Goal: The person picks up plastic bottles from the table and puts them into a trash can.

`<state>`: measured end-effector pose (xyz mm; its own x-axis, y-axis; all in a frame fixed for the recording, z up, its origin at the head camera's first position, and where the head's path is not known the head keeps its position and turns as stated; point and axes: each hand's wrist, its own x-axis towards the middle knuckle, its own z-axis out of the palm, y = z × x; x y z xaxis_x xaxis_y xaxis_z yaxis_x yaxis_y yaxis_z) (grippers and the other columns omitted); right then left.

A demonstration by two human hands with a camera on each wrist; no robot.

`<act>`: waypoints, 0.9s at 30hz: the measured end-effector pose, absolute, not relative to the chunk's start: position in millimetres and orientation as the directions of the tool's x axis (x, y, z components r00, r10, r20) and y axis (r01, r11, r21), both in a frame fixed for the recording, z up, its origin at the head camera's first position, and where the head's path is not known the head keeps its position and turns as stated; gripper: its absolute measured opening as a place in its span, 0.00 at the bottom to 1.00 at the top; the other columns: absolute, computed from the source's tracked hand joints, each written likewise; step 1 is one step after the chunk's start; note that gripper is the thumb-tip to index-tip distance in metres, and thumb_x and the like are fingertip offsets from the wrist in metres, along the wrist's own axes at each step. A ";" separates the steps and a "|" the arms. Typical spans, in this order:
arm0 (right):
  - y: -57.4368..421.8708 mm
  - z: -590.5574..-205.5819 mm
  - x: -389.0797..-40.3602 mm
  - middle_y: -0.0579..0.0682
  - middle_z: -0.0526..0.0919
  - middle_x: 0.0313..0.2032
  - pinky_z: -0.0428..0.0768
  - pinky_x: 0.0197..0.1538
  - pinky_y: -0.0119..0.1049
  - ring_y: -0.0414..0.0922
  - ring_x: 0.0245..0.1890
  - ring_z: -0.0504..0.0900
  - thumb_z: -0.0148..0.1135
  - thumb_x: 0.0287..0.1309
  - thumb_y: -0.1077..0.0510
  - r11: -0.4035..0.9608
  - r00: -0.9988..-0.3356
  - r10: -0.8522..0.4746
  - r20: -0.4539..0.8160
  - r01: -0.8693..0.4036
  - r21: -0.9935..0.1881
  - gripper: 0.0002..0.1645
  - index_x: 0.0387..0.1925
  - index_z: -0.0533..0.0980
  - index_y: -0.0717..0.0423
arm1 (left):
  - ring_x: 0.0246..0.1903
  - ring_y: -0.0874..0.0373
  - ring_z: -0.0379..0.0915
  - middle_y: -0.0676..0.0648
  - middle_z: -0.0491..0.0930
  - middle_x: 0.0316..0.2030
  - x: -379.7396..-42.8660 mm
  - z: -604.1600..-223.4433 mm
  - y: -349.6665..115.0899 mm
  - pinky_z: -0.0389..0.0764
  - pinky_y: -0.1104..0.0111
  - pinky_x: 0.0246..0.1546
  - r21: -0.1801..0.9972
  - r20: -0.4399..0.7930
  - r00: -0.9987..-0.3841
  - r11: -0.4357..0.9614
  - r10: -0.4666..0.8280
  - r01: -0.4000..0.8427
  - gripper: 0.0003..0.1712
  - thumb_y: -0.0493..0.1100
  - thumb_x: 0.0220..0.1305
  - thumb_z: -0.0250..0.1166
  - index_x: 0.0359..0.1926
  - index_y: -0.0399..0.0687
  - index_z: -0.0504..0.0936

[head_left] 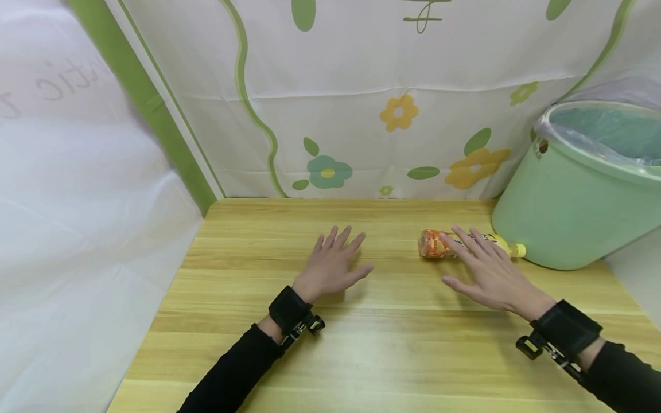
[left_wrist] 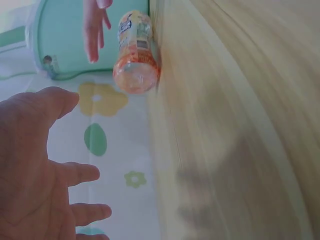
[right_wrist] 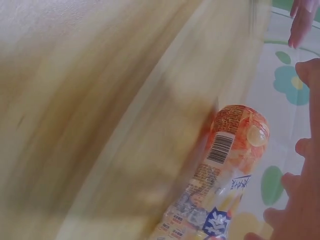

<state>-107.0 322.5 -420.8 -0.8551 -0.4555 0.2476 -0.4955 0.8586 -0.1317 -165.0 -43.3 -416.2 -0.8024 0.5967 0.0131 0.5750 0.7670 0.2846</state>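
A drink bottle (head_left: 434, 244) with an orange and yellow label and a yellow cap lies on its side on the table, its cap end beside the green bin. Above it in the head view, my right hand (head_left: 493, 274) spreads its fingers and covers part of the label. The right wrist view has the bottle (right_wrist: 222, 165) apart from the fingers, barcode visible. My left hand (head_left: 330, 268) is to the left, fingers spread over the wooden surface and holding nothing. In the left wrist view the bottle (left_wrist: 136, 55) lies beyond that hand's thumb.
A light green bin (head_left: 578, 201) with a clear plastic liner stands at the table's back right. The wooden table (head_left: 361, 355) ends at a white curtain (head_left: 356, 69) printed with flowers and leaves. More white cloth (head_left: 93, 229) hangs along the left.
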 end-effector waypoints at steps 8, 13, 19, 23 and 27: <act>322.5 -417.9 -107.7 0.60 0.50 0.78 0.50 0.70 0.67 0.67 0.75 0.47 0.66 0.62 0.37 0.866 -0.860 -0.444 0.251 -0.484 -0.127 0.55 0.81 0.51 0.47 | 0.77 0.40 0.38 0.44 0.48 0.79 -177.5 -410.0 -1.0 0.43 0.44 0.73 0.226 0.007 -0.756 0.736 0.654 0.638 0.47 0.74 0.71 0.49 0.82 0.61 0.50; 320.4 -415.5 -107.6 0.60 0.50 0.78 0.52 0.69 0.68 0.67 0.75 0.47 0.67 0.62 0.36 0.868 -0.866 -0.438 0.243 -0.477 -0.136 0.57 0.82 0.50 0.46 | 0.76 0.40 0.42 0.43 0.50 0.79 -186.9 -408.4 29.4 0.48 0.44 0.72 0.170 0.014 -0.731 0.719 0.682 0.674 0.48 0.74 0.70 0.51 0.82 0.60 0.50; 320.1 -413.2 -107.2 0.59 0.50 0.78 0.57 0.63 0.74 0.69 0.74 0.49 0.69 0.59 0.36 0.874 -0.870 -0.426 0.248 -0.467 -0.138 0.60 0.82 0.48 0.46 | 0.75 0.41 0.47 0.44 0.53 0.78 -195.7 -408.0 63.5 0.52 0.46 0.71 0.113 0.026 -0.716 0.710 0.698 0.695 0.52 0.76 0.67 0.55 0.82 0.60 0.51; 319.6 -411.7 -106.1 0.58 0.49 0.79 0.59 0.61 0.75 0.68 0.74 0.50 0.70 0.58 0.35 0.877 -0.873 -0.421 0.247 -0.461 -0.136 0.61 0.82 0.48 0.46 | 0.75 0.41 0.49 0.44 0.55 0.77 -199.9 -410.3 80.8 0.55 0.46 0.71 0.091 0.027 -0.709 0.705 0.704 0.704 0.54 0.77 0.63 0.58 0.82 0.60 0.51; 321.6 -411.8 -104.7 0.58 0.49 0.79 0.58 0.62 0.74 0.67 0.75 0.49 0.71 0.57 0.35 0.875 -0.871 -0.420 0.256 -0.463 -0.143 0.63 0.82 0.46 0.47 | 0.74 0.41 0.50 0.45 0.55 0.77 -205.4 -415.7 98.7 0.57 0.47 0.70 0.082 0.045 -0.712 0.708 0.701 0.702 0.58 0.77 0.59 0.63 0.82 0.61 0.51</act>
